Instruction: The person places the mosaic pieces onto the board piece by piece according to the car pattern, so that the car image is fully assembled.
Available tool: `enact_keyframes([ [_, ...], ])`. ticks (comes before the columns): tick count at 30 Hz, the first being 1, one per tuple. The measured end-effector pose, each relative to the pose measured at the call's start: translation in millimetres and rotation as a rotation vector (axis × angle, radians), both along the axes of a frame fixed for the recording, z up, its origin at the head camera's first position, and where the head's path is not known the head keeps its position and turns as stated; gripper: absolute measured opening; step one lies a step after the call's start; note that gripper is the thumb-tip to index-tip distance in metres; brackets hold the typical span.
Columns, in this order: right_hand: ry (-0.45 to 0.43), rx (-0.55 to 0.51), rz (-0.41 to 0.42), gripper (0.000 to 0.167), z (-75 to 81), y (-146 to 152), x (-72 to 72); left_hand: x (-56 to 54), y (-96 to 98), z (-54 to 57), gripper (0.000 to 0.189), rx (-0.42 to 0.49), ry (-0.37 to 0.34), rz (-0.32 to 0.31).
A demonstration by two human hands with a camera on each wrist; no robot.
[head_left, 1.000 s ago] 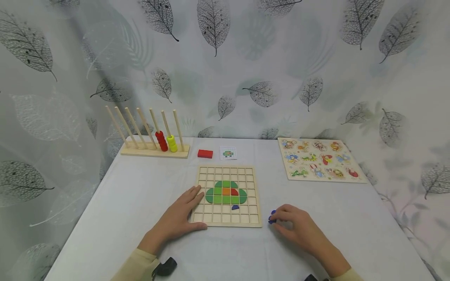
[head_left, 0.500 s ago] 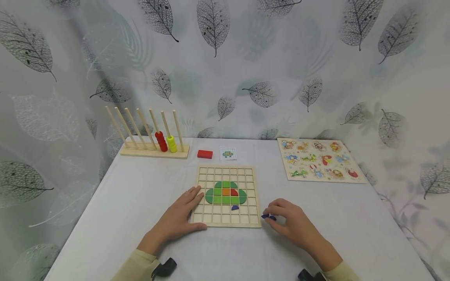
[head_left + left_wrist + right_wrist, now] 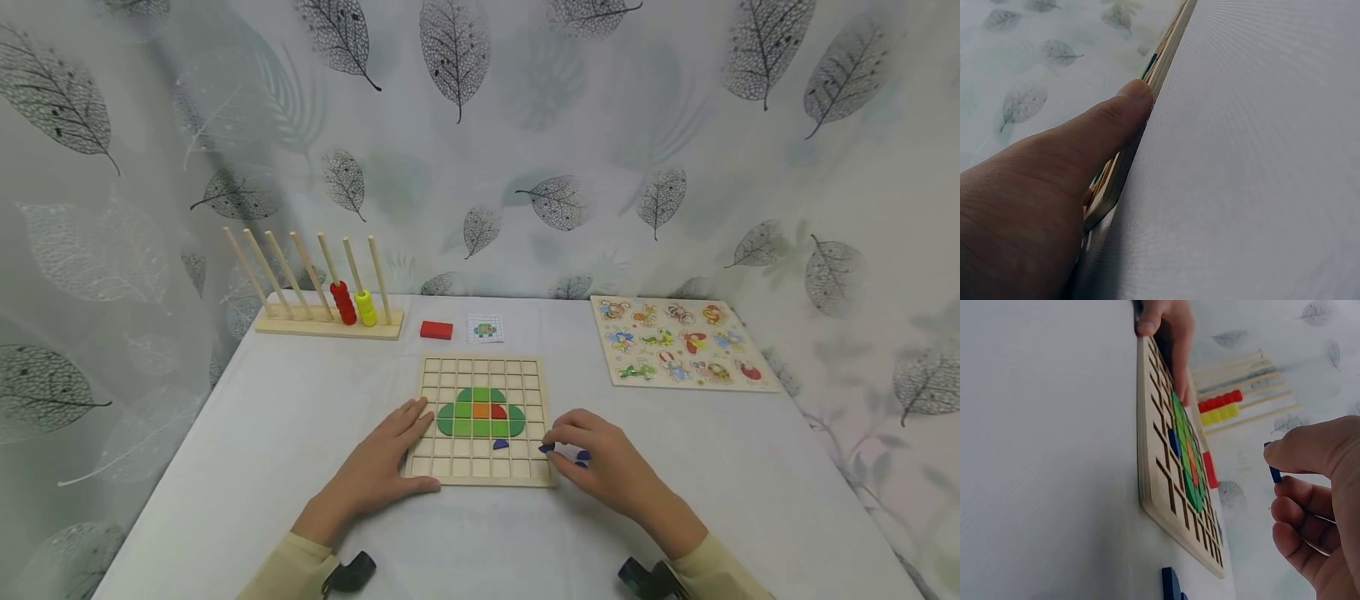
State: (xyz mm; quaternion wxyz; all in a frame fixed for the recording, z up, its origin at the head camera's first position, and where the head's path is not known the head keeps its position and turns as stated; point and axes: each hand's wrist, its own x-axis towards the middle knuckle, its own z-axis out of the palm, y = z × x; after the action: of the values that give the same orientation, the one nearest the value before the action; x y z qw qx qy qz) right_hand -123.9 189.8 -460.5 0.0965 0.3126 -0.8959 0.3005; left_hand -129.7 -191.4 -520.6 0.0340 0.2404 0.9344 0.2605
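Note:
The square wooden grid board (image 3: 480, 481) lies flat, with green, orange and red tiles (image 3: 481, 410) in its middle cells. One blue tile (image 3: 500, 444) sits on the grid below them. My left hand (image 3: 377, 461) rests at the board's left side, fingers extended over its edge and thumb along the near edge; the left wrist view has the thumb (image 3: 1094, 134) against that rim. At the board's right edge, my right hand (image 3: 611, 467) pinches a small dark blue tile (image 3: 1272, 464) between thumb and forefinger. More blue tiles (image 3: 1170, 584) lie on the table beside the board, partly hidden by that hand.
Behind the board are a red block (image 3: 437, 331) and a small picture card (image 3: 486, 329). A peg rack (image 3: 330, 329) with red and yellow beads stands back left. An insect puzzle board (image 3: 682, 343) lies back right. A leaf-patterned curtain (image 3: 480, 167) hangs behind the table.
My right hand has lifted a blue tile and moved left with it to the board's right edge, leaving other blue tiles on the table. The left hand has stayed in place.

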Motion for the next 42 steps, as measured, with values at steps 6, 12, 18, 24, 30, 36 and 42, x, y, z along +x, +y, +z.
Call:
enact_keyframes([
  [6,-0.015,-0.014,0.039,0.028,3.3,-9.9,-3.7,0.3,-0.1,-0.2,0.109,-0.002,0.013,0.002],
  [12,-0.016,0.000,0.062,0.025,-0.3,-17.4,-7.2,0.4,0.5,2.7,0.108,0.005,0.000,-0.001],
  [18,-0.013,-0.003,0.071,0.023,-4.8,-23.1,-10.9,-0.2,0.9,3.5,0.109,0.003,-0.002,-0.004],
  [24,-0.035,0.002,0.112,0.019,-7.1,-31.7,-14.6,0.0,0.6,2.2,0.109,0.010,-0.001,0.002],
  [30,-0.043,-0.007,0.129,0.018,-9.3,-39.7,-16.0,-0.3,0.6,-1.1,0.108,0.010,-0.006,0.004],
  [36,-0.058,-0.005,0.125,0.018,-16.2,-45.1,-17.8,0.2,0.6,0.6,0.108,0.012,-0.013,0.002],
  [42,-0.072,0.025,0.116,0.017,-24.9,-48.1,-20.4,-0.1,0.4,1.0,0.108,0.012,-0.017,0.002],
])
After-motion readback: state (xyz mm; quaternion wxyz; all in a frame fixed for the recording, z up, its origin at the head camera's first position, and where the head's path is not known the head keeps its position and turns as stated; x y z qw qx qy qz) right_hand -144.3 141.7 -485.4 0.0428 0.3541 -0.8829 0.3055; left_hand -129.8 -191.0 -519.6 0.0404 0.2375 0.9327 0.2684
